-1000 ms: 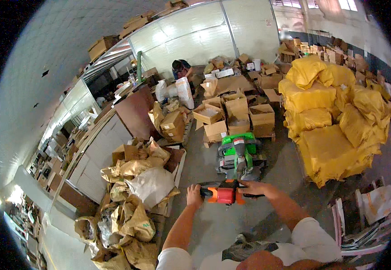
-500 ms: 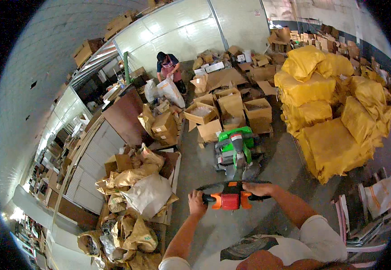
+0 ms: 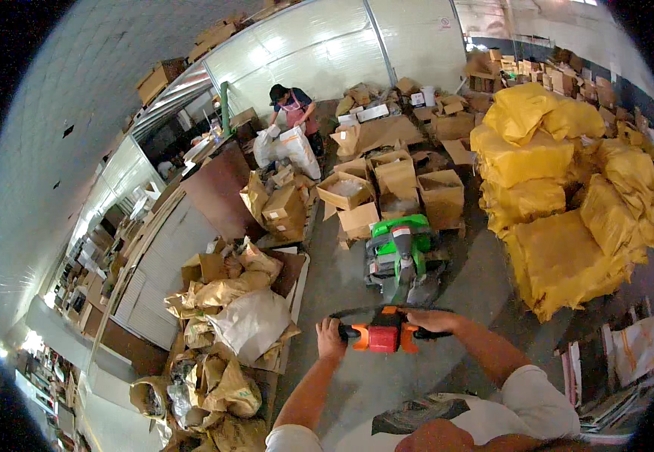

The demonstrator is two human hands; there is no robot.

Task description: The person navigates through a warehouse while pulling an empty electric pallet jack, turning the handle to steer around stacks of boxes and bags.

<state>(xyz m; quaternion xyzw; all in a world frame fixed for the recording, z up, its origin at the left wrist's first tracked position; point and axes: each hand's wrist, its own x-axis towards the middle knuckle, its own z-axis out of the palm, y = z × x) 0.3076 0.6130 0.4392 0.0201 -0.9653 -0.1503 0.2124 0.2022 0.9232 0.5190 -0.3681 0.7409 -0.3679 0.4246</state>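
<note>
Both my hands are on the handlebar of a green pallet truck, one at each end. My left hand (image 3: 330, 338) is closed round the left grip, knuckles up. On the other side my right hand (image 3: 431, 322) wraps the right grip. Between them is the red and orange control head (image 3: 384, 338) of the handle. Its shaft runs away from me to the green and grey pallet truck body (image 3: 400, 252). Directly beyond the truck stand open cardboard boxes (image 3: 356, 220), which seem to rest on a pallet; the forks are hidden.
Yellow wrapped bales (image 3: 560, 248) are stacked on the right. Along the left lie brown sacks (image 3: 229, 388) and a white sack (image 3: 248, 325) on boards. A person (image 3: 295, 113) bends over white sacks at the back left. Flat panels (image 3: 613, 377) lean at the lower right.
The surroundings have shifted slightly rightward in view. My hands keep their hold on the handlebar. The person at the back has bent lower over the white sacks.
</note>
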